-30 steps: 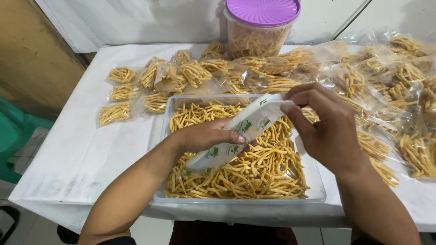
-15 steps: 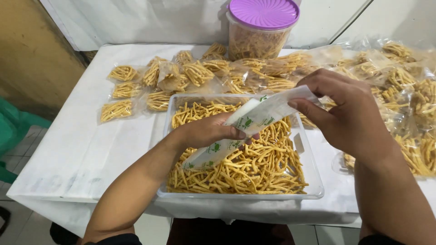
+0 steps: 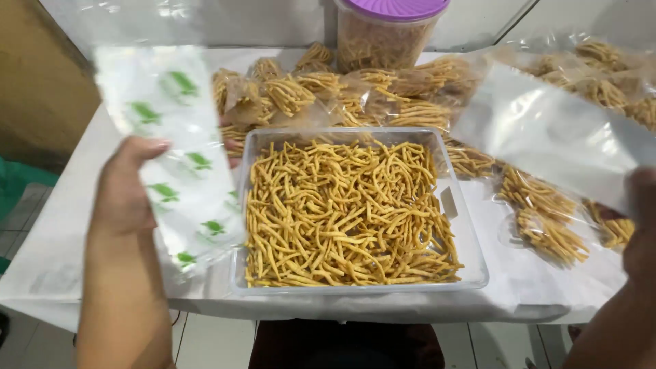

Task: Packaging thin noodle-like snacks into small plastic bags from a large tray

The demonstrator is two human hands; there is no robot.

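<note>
My left hand (image 3: 126, 195) holds a flat stack of clear plastic bags with green marks (image 3: 174, 147), raised over the table's left side. My right hand (image 3: 642, 225), at the frame's right edge, grips one plain clear plastic bag (image 3: 553, 133) that stretches up and left above the filled packets. Between the hands sits a clear rectangular tray (image 3: 471, 246) full of loose yellow snack sticks (image 3: 345, 208).
Several small sealed packets of sticks (image 3: 294, 92) lie behind the tray and along the right side (image 3: 547, 232). A clear jar with a purple lid (image 3: 389, 31) stands at the back. A white cloth (image 3: 61, 266) covers the table; its front edge is close.
My hands have pulled apart: the left carried the green-marked stack out to the left, the right drew one clear bag away to the right, uncovering the tray.
</note>
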